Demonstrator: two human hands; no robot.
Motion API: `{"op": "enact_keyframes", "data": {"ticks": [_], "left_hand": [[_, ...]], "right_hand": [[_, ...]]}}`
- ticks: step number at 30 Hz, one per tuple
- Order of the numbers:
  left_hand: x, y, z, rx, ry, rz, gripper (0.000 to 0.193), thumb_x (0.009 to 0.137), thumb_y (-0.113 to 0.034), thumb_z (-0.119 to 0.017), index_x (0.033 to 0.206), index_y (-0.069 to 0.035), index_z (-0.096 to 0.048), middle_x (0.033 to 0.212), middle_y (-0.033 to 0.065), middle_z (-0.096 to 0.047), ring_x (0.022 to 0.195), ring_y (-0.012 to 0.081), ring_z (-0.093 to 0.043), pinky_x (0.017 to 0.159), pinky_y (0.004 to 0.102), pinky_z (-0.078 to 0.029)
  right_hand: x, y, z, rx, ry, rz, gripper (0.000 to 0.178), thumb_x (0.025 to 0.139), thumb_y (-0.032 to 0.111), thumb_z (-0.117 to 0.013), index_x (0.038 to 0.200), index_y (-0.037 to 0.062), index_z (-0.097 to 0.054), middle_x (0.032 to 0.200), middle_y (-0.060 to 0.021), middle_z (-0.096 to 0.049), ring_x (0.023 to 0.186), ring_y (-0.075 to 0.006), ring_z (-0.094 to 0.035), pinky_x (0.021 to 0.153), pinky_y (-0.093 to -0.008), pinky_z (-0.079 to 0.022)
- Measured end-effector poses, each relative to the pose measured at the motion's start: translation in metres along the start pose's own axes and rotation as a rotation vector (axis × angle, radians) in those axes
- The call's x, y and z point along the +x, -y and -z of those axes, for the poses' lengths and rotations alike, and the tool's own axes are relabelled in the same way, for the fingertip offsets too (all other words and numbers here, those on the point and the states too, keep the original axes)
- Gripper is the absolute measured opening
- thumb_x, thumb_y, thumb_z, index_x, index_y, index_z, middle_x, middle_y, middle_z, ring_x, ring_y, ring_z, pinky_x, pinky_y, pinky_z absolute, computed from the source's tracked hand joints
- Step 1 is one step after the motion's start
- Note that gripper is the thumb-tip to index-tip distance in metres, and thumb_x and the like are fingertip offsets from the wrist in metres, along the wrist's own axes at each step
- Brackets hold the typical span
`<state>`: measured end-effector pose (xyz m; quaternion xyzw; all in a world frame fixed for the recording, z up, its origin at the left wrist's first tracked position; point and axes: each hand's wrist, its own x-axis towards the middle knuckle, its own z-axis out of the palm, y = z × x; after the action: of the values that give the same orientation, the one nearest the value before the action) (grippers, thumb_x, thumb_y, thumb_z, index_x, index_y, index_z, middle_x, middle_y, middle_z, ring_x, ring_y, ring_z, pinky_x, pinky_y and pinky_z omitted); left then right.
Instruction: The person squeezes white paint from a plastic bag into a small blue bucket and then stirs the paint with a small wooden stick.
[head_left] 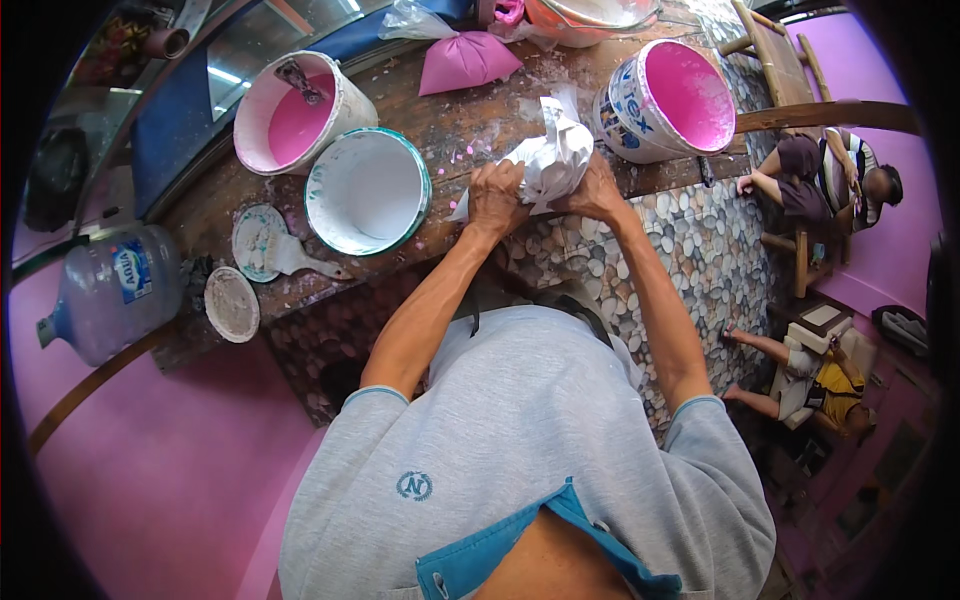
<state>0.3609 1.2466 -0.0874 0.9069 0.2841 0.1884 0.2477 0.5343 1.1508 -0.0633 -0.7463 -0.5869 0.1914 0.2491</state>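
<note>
Between my two hands is a white plastic bag (555, 155) at the front edge of the worktable, its top bunched and standing up. My left hand (497, 200) is closed on the bag's left side, and my right hand (595, 190) grips its right side. What the bag contains is hard to make out, though it looks white. Left of the hands stands a white bucket with a teal rim (427, 190), pale inside. A bucket of pink paint (685, 95) is just beyond my right hand. Behind the bag lies a tied clear bag with pink contents (468, 62).
Another bucket of pink (352, 105), with a scraper inside, stands at the back left. A splattered lid with a spatula (290, 257) and a crusty bowl (232, 305) lie near the edge. A water jug (115, 290) is far left. Two people (835, 180) sit at the right.
</note>
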Motion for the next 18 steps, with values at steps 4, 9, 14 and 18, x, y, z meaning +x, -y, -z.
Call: {"op": "enact_keyframes", "data": {"ticks": [4, 9, 14, 18], "left_hand": [[0.001, 0.000, -0.001, -0.028, 0.010, 0.009, 0.039, 0.059, -0.021, -0.074, 0.092, -0.009, -0.057, 0.080, 0.0081, -0.058, 0.076, 0.0297, -0.057, 0.068, 0.0424, -0.043], [0.004, -0.001, 0.000, -0.054, -0.059, 0.022, 0.030, 0.061, -0.025, -0.072, 0.084, -0.010, -0.058, 0.076, 0.0098, -0.059, 0.071, 0.0306, -0.058, 0.064, 0.0428, -0.043], [0.004, 0.001, 0.002, -0.037, -0.030, 0.044, 0.027, 0.063, -0.028, -0.071, 0.079, -0.010, -0.058, 0.074, 0.0098, -0.058, 0.070, 0.0302, -0.058, 0.063, 0.0427, -0.043], [-0.001, 0.001, 0.001, 0.001, -0.030, 0.034, 0.031, 0.062, -0.025, -0.071, 0.086, -0.011, -0.058, 0.078, 0.0102, -0.057, 0.076, 0.0303, -0.056, 0.069, 0.0426, -0.041]], "right_hand": [[0.009, 0.000, 0.008, 0.056, 0.018, -0.056, 0.088, 0.050, 0.027, -0.082, 0.126, 0.0047, -0.043, 0.121, -0.0201, -0.048, 0.113, -0.0381, -0.047, 0.094, -0.0445, -0.040], [0.014, 0.006, 0.010, -0.028, -0.022, -0.116, 0.065, 0.058, 0.027, -0.079, 0.113, 0.0050, -0.053, 0.101, -0.0211, -0.060, 0.092, -0.0392, -0.059, 0.078, -0.0442, -0.048], [0.020, 0.016, 0.006, -0.079, 0.009, -0.161, 0.060, 0.062, 0.029, -0.075, 0.112, 0.0045, -0.054, 0.101, -0.0210, -0.060, 0.092, -0.0385, -0.059, 0.077, -0.0444, -0.048], [0.018, 0.003, -0.011, -0.096, -0.004, -0.133, 0.056, 0.064, 0.030, -0.073, 0.110, 0.0031, -0.054, 0.099, -0.0194, -0.059, 0.089, -0.0397, -0.058, 0.077, -0.0446, -0.048]]}}
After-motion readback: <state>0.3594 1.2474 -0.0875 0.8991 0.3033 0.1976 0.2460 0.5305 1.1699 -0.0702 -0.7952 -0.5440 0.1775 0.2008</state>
